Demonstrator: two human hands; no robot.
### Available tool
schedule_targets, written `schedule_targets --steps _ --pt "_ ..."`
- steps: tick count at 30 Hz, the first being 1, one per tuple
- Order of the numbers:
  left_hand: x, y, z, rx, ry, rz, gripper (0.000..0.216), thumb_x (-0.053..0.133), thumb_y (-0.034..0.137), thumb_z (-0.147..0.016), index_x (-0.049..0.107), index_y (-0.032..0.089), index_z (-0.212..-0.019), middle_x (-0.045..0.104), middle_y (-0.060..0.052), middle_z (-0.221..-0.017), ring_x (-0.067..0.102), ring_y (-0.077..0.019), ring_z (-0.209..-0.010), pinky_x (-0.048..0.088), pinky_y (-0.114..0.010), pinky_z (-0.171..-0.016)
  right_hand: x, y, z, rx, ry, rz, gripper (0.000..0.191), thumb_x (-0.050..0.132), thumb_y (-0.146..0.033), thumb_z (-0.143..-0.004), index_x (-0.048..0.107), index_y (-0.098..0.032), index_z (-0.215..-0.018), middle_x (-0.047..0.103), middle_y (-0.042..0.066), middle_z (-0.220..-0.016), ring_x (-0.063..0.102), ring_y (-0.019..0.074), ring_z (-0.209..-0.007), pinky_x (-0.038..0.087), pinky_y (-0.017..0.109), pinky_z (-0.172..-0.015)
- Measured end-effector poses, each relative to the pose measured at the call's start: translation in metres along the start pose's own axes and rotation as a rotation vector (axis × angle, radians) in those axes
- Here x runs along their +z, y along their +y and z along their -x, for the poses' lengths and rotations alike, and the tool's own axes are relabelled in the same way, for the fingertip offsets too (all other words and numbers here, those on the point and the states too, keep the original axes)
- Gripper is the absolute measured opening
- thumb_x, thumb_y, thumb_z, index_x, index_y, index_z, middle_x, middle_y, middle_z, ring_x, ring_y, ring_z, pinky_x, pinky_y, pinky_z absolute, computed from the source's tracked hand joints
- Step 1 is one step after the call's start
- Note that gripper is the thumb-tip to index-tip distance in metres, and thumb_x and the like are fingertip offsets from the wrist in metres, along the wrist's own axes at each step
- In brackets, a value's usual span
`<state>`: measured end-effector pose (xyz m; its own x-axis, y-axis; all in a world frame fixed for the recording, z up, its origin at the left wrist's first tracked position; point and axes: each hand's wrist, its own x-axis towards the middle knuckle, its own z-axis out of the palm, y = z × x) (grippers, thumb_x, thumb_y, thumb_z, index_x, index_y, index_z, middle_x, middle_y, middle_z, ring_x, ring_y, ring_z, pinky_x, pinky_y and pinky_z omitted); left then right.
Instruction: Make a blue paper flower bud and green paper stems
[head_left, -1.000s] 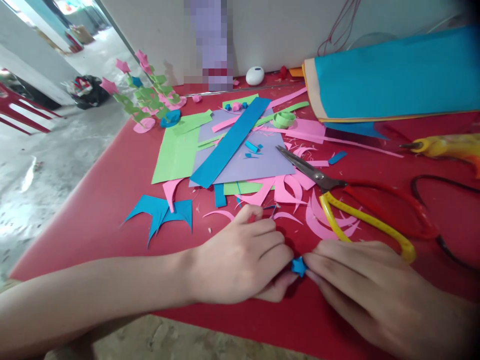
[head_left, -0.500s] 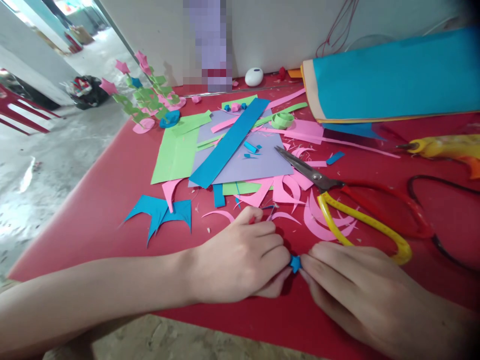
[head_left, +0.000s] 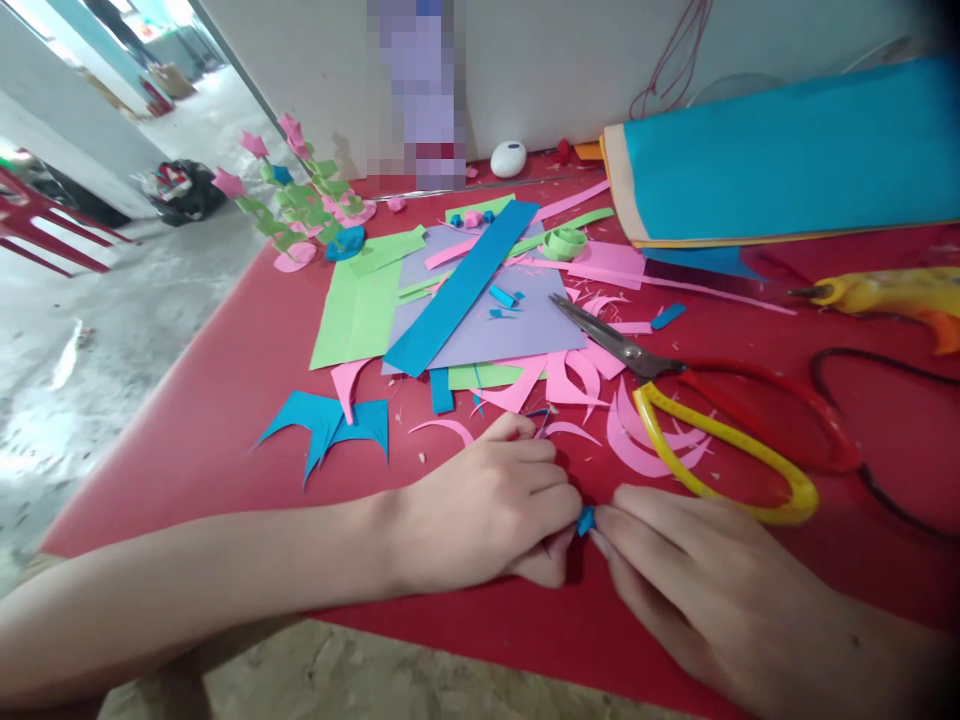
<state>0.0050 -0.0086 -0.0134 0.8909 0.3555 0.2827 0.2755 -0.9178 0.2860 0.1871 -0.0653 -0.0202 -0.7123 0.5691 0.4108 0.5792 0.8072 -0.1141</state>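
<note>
Between my fingertips, low over the red table, sits a small blue paper star [head_left: 586,521]. My left hand [head_left: 499,505] is closed, its curled fingers pinching the star from the left. From the right, my right hand [head_left: 697,570] pinches it between thumb and fingers, hiding part of its outline. Just beyond the right hand lie scissors [head_left: 637,360] with one yellow and one red handle, blades slightly apart. Pink paper scraps [head_left: 645,440] curl beside the scissors. A blue paper offcut [head_left: 330,425] with pointed tips rests to the left of my hands.
Coloured sheets, with a wide blue strip [head_left: 465,290] on top, cover the table's middle. Paper flowers [head_left: 292,195] stand at the back left. A yellow glue gun [head_left: 877,292] lies at right, below folded blue paper [head_left: 787,160]. The red table [head_left: 172,430] ends at left above the floor.
The blue star has turned between my fingers and now shows less of its face. Both hands have drawn slightly closer around it. The whole view has shifted a little.
</note>
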Motion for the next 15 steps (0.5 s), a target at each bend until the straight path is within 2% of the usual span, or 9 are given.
schedule_targets --steps 5,9,12,15 --pt "0.0016 -0.0028 -0.0004 0.006 -0.019 0.047 0.019 0.044 0.007 -0.070 0.045 0.016 -0.053 0.049 0.003 -0.050 0.034 -0.0121 -0.054 0.029 -0.028 -0.053 -0.0011 -0.0010 -0.0029 0.020 0.028 -0.007 0.039 0.033 0.007 -0.069 0.053 -0.020 -0.049 0.063 0.004 -0.059 0.048 0.0168 -0.049 0.027 0.034 -0.046" --pt "0.0007 -0.0023 -0.0015 -0.010 -0.040 0.052 0.019 0.044 0.009 -0.070 0.044 0.017 -0.052 0.047 0.002 -0.048 0.035 -0.0126 -0.053 0.029 -0.028 -0.052 0.0002 -0.0015 -0.0035 0.054 0.026 -0.016 0.038 0.034 0.008 -0.066 0.051 -0.020 -0.046 0.063 0.005 -0.058 0.047 0.0165 -0.048 0.027 0.033 -0.044" --pt "0.0012 -0.0016 -0.0017 -0.019 -0.051 0.053 0.020 0.043 0.009 -0.070 0.044 0.017 -0.052 0.047 0.002 -0.048 0.035 -0.0131 -0.054 0.029 -0.028 -0.052 0.0015 -0.0018 -0.0043 0.076 0.026 -0.033 0.040 0.034 0.006 -0.070 0.050 -0.020 -0.045 0.063 0.005 -0.059 0.048 0.0159 -0.049 0.030 0.032 -0.044" --pt "0.0024 -0.0012 -0.0012 -0.027 -0.048 0.050 0.020 0.043 0.009 -0.071 0.044 0.017 -0.052 0.047 0.002 -0.049 0.036 -0.0131 -0.054 0.030 -0.028 -0.053 0.0026 -0.0018 -0.0044 0.104 0.019 -0.048 0.037 0.035 -0.002 -0.079 0.057 -0.020 -0.055 0.062 0.004 -0.059 0.051 0.0156 -0.053 0.037 0.030 -0.049"
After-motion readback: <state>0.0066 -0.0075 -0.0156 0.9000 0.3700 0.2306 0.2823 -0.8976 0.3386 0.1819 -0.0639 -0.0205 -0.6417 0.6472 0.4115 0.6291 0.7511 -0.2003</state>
